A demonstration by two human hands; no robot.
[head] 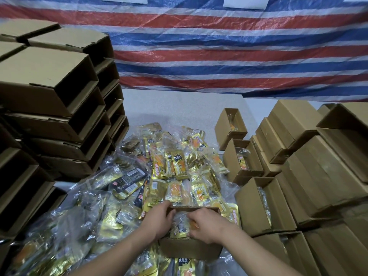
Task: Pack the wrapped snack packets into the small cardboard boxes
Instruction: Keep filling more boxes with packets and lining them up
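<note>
Both my hands are in the small open box (191,248) at the near edge of the bench (179,104). My left hand (159,220) curls over its rim; my right hand (207,224) pinches a clear-wrapped packet (180,226) inside. It looks light, crinkly and slippery, so I judge the sealed edges grip best.
</note>
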